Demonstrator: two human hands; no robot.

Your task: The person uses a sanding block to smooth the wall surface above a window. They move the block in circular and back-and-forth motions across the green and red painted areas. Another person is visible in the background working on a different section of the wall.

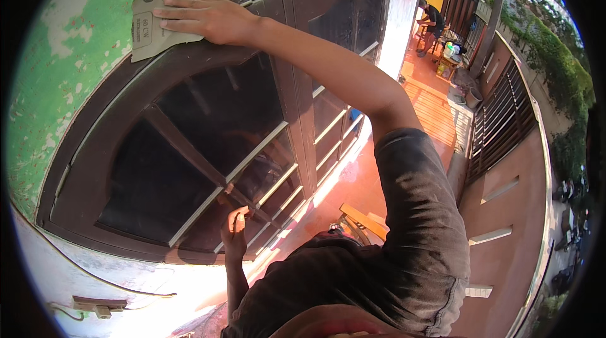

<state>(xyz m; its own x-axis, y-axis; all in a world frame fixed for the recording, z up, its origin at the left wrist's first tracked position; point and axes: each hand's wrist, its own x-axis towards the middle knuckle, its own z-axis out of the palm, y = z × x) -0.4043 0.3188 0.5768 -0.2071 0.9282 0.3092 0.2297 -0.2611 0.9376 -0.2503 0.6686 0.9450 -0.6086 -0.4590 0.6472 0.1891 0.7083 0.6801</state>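
Note:
My right hand [201, 18] is pressed flat, fingers spread, over a sheet of sandpaper [143, 35]. The sheet's printed backing faces me, and it lies across the top edge of the brown wooden window frame [118, 82] and the green painted wall [28, 139]. Lower down, my left hand [234, 224] is raised in front of the window's lower panes with its fingers bent. Whether it touches a glazing bar [279, 174] there, I cannot tell. Dark glass [227, 111] fills the panes between the bars.
Paint is flaking off the wall. A cable and a power strip [99, 304] are at lower left. A wooden chair [364, 222] stands beside me on the tiled floor [428, 106]. Farther off, a person [432, 21] sits near a small table [447, 59]. A low wall [502, 243] runs along the right.

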